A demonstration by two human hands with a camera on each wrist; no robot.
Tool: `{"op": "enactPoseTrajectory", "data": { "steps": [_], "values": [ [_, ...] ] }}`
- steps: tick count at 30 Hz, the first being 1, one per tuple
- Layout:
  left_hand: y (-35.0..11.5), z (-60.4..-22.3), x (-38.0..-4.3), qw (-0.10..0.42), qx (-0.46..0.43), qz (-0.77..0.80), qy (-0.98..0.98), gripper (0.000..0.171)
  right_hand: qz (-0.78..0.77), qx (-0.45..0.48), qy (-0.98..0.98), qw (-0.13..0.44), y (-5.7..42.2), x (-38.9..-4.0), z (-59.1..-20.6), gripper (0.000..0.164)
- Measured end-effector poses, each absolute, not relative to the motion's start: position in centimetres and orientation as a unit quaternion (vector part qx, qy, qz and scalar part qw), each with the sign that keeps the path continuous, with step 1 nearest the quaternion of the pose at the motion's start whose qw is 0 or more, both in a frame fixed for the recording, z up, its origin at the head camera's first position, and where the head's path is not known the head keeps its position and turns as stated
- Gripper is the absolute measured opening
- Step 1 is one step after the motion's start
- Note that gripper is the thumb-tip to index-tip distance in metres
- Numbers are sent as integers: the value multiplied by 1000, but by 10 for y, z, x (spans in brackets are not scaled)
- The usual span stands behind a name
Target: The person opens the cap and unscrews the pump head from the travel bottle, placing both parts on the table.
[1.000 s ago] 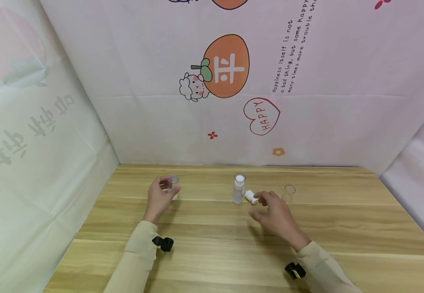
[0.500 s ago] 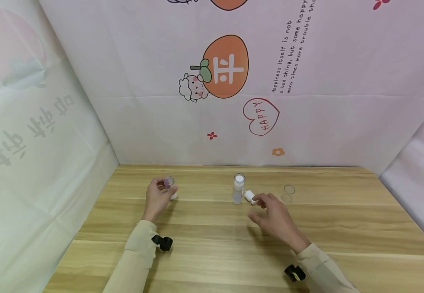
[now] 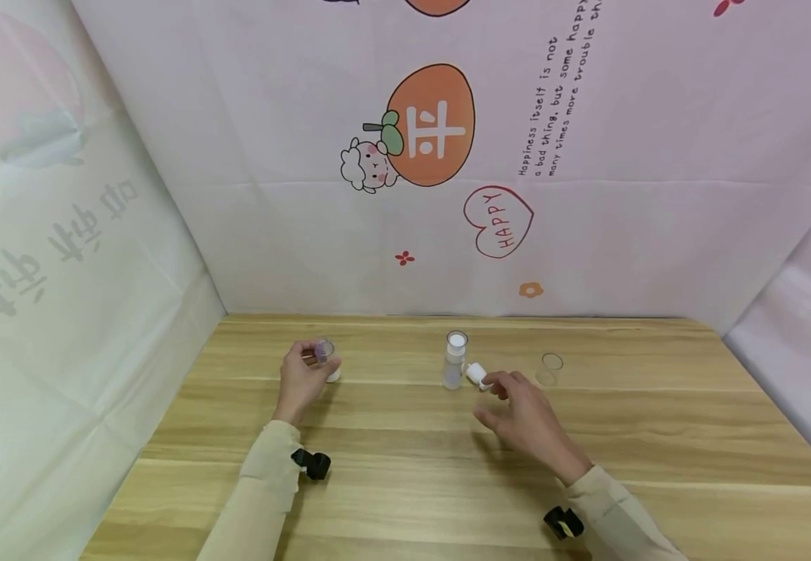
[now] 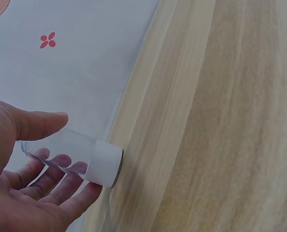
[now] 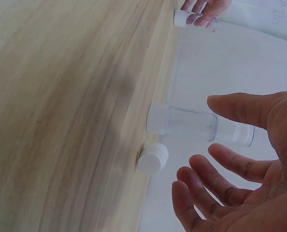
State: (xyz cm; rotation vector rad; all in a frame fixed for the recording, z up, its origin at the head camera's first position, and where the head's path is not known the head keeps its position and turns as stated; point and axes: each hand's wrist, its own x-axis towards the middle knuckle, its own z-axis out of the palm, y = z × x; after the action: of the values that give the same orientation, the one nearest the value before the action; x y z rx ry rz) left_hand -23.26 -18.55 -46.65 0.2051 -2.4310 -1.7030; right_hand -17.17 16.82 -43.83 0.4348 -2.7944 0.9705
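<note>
My left hand [image 3: 305, 378] holds a clear cylindrical bottle [image 4: 68, 150] with a white base band, thumb on one side and fingers curled on the other. The bottle's white end is right at the wooden table. My right hand [image 3: 527, 417] hovers over the table with its fingers loosely bent and nothing between them. Just beyond its fingertips lies a small white ribbed fitting [image 5: 153, 159]. Beside that fitting stands a second clear bottle [image 3: 453, 366] with a white band at its bottom, a white neck and a clear rim on top.
A clear, thin-rimmed cap or cup [image 3: 551, 369] stands on the table [image 3: 405, 467] behind my right hand. A printed white cloth [image 3: 293, 234] hangs along the table's back edge, with more cloth at both sides.
Over the first half second the bottle's top in my left hand shifts slightly left, and the hand moves a little with it. The right hand stays almost still.
</note>
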Motion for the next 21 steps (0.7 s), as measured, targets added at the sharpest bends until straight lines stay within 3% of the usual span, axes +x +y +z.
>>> {"op": "enactPoseTrajectory", "data": {
  "steps": [21],
  "values": [
    [-187,-468,-233,84,70,-563,-819,50,327,151,-930,75,165,-171,-437,39]
  ]
}}
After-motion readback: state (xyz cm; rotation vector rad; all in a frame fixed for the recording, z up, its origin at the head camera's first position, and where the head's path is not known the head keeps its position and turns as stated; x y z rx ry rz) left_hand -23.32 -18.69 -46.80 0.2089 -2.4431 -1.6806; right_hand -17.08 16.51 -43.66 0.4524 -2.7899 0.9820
